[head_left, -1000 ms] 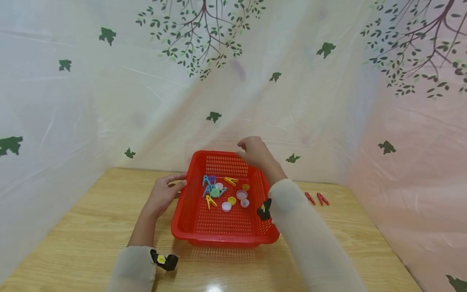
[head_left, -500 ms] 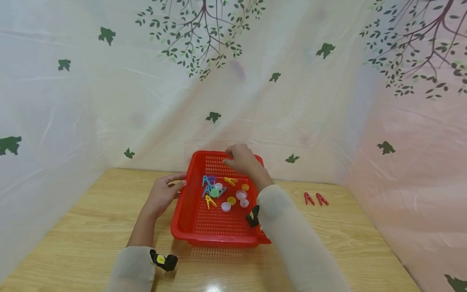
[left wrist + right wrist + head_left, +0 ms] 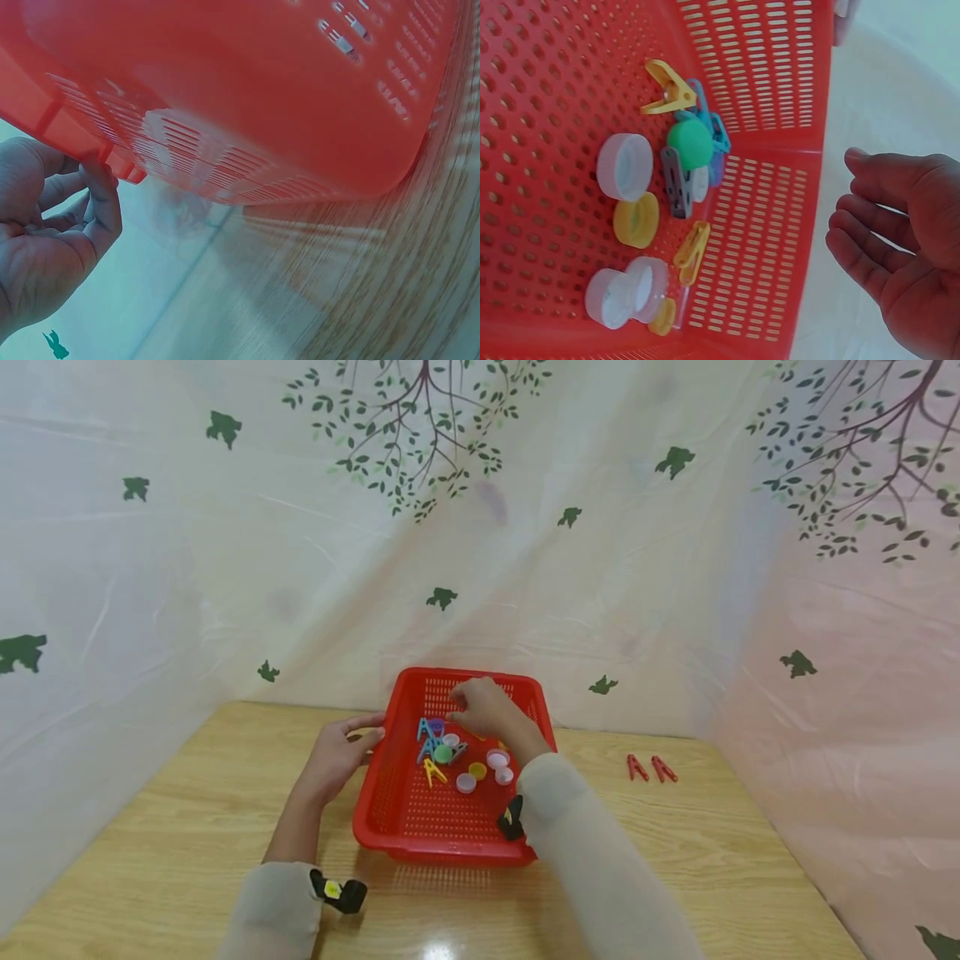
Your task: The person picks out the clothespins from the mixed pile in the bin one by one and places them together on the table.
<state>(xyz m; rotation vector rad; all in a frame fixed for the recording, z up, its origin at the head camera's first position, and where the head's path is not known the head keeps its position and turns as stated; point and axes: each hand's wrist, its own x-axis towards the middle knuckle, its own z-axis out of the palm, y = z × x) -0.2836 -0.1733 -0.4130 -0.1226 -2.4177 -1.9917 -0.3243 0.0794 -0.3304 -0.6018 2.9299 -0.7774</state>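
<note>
A red slotted plastic basket (image 3: 442, 846) stands on the table in the head view. My left hand (image 3: 333, 764) holds its left rim, and the left wrist view shows that hand's thumb and fingers (image 3: 101, 195) pinching the edge. My right hand (image 3: 487, 706) hovers over the basket's far part, holding nothing; its fingers are loosely bent in the right wrist view. Inside lie a yellow clothespin (image 3: 433, 772), blue clothespins (image 3: 423, 729), a grey clothespin (image 3: 677, 184), a green bottle cap (image 3: 442, 754) and several white and yellow caps (image 3: 477, 771). Another yellow clothespin (image 3: 692, 253) lies near the far wall.
Two red clothespins (image 3: 637, 767) lie on the wooden table (image 3: 705, 843), right of the basket. A pale curtain (image 3: 337, 610) with printed leaves hangs behind and along both sides of the table.
My right hand has moved left and down from beyond the basket's far right rim to over its inside. The left hand stays on the rim, and the basket has not visibly moved.
</note>
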